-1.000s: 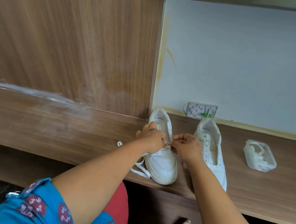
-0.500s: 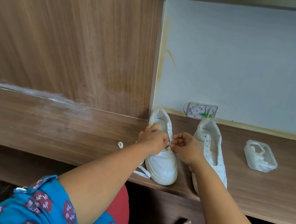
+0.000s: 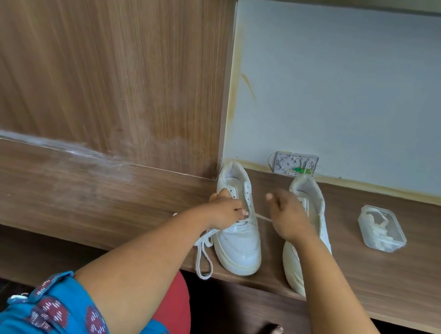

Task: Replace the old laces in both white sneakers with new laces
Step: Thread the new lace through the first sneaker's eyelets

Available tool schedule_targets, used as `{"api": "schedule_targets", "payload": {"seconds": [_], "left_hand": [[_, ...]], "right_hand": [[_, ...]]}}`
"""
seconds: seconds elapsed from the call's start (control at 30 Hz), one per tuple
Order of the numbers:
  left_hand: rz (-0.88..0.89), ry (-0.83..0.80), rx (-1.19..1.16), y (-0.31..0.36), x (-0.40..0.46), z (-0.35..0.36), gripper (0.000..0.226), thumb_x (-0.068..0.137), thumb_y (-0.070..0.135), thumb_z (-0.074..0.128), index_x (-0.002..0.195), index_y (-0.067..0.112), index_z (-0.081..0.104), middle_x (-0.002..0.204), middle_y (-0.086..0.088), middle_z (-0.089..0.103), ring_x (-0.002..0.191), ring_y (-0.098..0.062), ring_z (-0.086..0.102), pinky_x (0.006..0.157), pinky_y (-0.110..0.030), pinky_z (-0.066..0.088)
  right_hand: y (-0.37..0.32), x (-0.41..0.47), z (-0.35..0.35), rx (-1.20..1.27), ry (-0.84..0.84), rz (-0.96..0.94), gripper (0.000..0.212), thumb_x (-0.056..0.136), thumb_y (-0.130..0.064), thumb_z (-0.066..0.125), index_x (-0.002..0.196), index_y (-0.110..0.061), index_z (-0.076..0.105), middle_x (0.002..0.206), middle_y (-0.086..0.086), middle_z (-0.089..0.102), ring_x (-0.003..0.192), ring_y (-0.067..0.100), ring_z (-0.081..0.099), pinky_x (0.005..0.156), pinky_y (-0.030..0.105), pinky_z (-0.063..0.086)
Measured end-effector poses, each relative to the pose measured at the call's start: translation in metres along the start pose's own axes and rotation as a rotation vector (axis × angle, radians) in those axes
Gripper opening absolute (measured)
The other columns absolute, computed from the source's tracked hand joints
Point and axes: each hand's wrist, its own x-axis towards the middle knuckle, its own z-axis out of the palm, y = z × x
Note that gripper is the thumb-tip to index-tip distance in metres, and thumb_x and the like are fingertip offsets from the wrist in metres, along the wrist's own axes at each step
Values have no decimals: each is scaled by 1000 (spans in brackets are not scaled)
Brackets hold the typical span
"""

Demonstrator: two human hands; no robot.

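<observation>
Head cam: two white sneakers sit side by side on the wooden shelf [image 3: 65, 188], toes toward the person. The left hand [image 3: 224, 210] rests on the left sneaker [image 3: 238, 227], fingers curled over the eyelet area, pinching at the lace [image 3: 261, 217]. That lace runs taut across the gap to the right hand [image 3: 289, 218], which is closed around it, just above the right sneaker [image 3: 319, 211]. More lace loops off the shelf edge. A clear container [image 3: 381, 228] sits well to the right.
</observation>
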Motion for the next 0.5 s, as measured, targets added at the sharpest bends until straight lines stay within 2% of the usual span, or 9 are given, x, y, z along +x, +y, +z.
{"api": "schedule_targets", "payload": {"seconds": [0.07, 0.13, 0.17, 0.23, 0.3, 0.33, 0.4, 0.47, 0.5], "left_hand": [[-8, -6, -2, 0, 1, 0, 35, 103, 40, 35, 120, 20, 59, 134, -8, 32, 132, -27, 22, 113, -42, 23], [-15, 2, -27, -1, 3, 0, 34, 103, 39, 37, 118, 20, 61, 133, -7, 33, 130, -26, 26, 112, -41, 26], [-19, 7, -45, -2, 3, 1, 33, 102, 39, 38, 117, 21, 62, 132, -7, 34, 129, -26, 28, 112, -40, 27], [-17, 11, -62, -3, 4, 1, 34, 102, 39, 39, 119, 21, 63, 132, -6, 34, 128, -25, 30, 112, -38, 27], [-13, -1, -65, -4, 4, -1, 34, 102, 39, 39, 120, 22, 63, 132, -6, 34, 127, -25, 32, 111, -39, 28], [-8, -5, -63, -3, 4, -1, 34, 102, 39, 39, 120, 22, 63, 131, -6, 34, 126, -25, 33, 111, -38, 29], [-5, -10, -62, -3, 4, -1, 33, 102, 38, 40, 119, 21, 63, 132, -6, 34, 125, -25, 34, 109, -37, 29], [-6, -4, -72, -3, 4, 0, 33, 102, 38, 41, 117, 21, 64, 133, -6, 34, 127, -25, 33, 111, -38, 29], [-6, -2, -71, -3, 4, 0, 33, 102, 39, 41, 117, 21, 64, 133, -6, 34, 127, -26, 33, 112, -39, 28]], "right_hand": [[4, -2, 3, -242, -190, -32, 39, 98, -30, 50, 63, -16, 44, 66, 3, 45, 63, 18, 45, 59, 29, 34], [-2, -4, 1, -154, -158, 3, 34, 97, -25, 52, 67, -8, 53, 64, 2, 48, 63, 18, 46, 61, 31, 37], [-5, -5, -3, 38, -86, 68, 31, 98, -23, 50, 74, -6, 58, 66, 2, 50, 63, 16, 46, 64, 32, 37], [-7, -3, -17, 814, 10, 229, 33, 100, -16, 44, 71, -10, 60, 66, 0, 53, 60, 12, 44, 64, 28, 34], [-7, -2, -33, 1574, -27, 304, 35, 98, -16, 41, 64, -15, 53, 64, 1, 52, 64, 14, 49, 67, 26, 39], [-10, -4, -36, 1721, -59, 320, 34, 97, -19, 40, 65, -17, 47, 59, -1, 46, 62, 14, 47, 69, 27, 42], [-12, -7, -33, 1606, -132, 386, 32, 97, -28, 43, 67, -20, 38, 52, -4, 29, 49, 11, 34, 57, 24, 36], [-15, -11, -22, 959, -146, 344, 31, 96, -38, 51, 73, -19, 43, 61, -4, 34, 51, 9, 34, 50, 24, 31], [-13, -12, -15, 531, -132, 272, 27, 94, -42, 56, 84, -17, 51, 72, -4, 45, 62, 9, 43, 56, 26, 36]]}}
